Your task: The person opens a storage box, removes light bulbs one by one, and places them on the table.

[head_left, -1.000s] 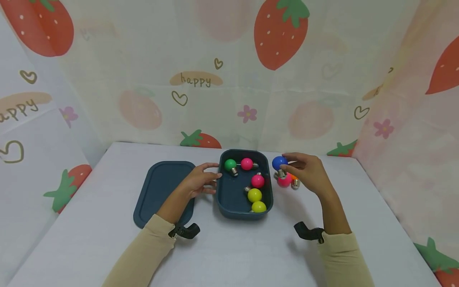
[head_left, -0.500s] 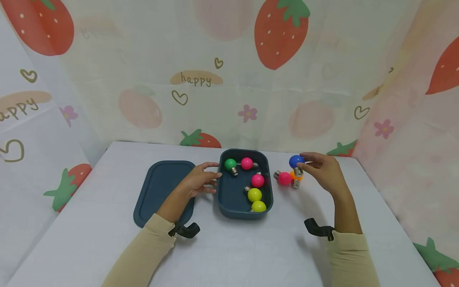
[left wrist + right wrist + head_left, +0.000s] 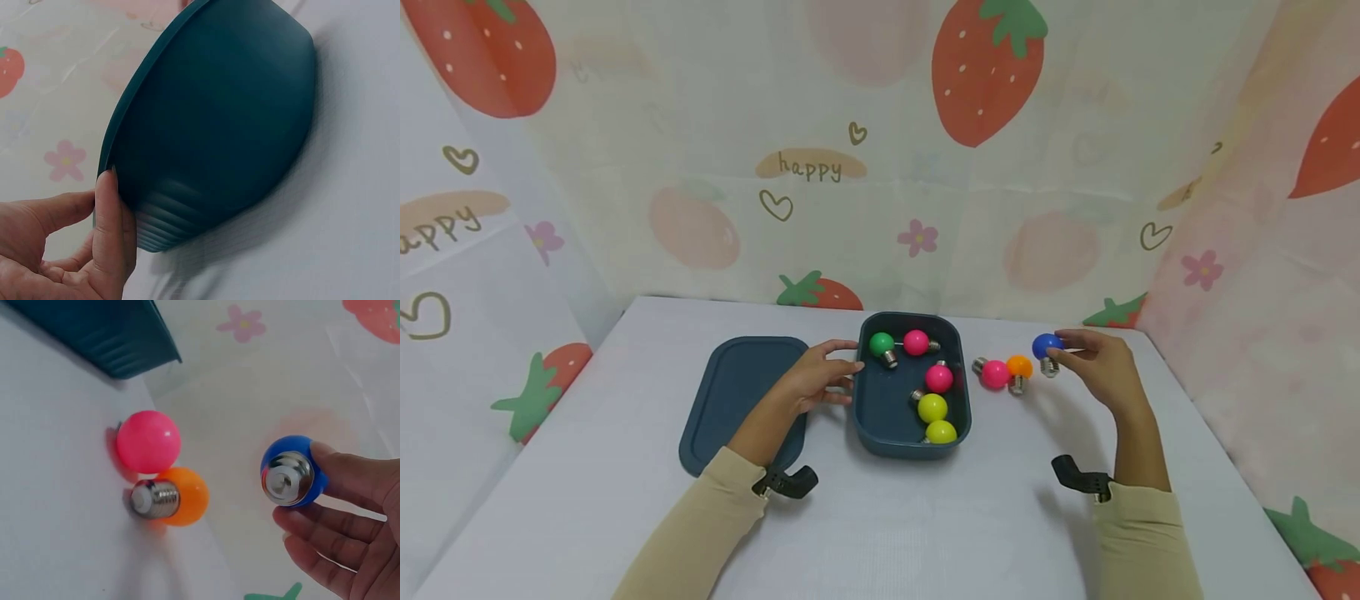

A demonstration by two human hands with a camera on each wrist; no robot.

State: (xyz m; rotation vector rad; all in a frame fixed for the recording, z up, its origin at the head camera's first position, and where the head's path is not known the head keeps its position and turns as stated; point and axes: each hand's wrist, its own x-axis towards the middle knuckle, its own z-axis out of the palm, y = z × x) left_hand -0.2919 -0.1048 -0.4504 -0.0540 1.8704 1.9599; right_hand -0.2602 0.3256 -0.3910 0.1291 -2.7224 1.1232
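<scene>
My right hand [image 3: 1099, 360] pinches a blue light bulb [image 3: 1047, 347], its metal screw base down, right of two bulbs on the table. In the right wrist view that base faces the camera. Those two are a pink bulb [image 3: 149, 442] and an orange bulb [image 3: 189, 497], lying side by side. My left hand [image 3: 815, 379] holds the left rim of a dark blue box [image 3: 880, 446], thumb at the rim and fingers against the outer wall [image 3: 212, 112]. Inside lie a green bulb [image 3: 882, 344], two pink bulbs [image 3: 917, 342] and two yellow bulbs [image 3: 932, 407].
A flat dark blue lid [image 3: 733, 392] lies left of the box, partly under my left forearm. The white table [image 3: 910, 533] backs onto a strawberry-print cloth [image 3: 880, 208], with cloth at both sides too. Black camera mounts [image 3: 786, 482] sit on both wrists.
My right hand has carried the blue bulb rightward, from above the pink bulb to beyond the orange one, and lower, uncovering the orange bulb. The left hand and box stay put.
</scene>
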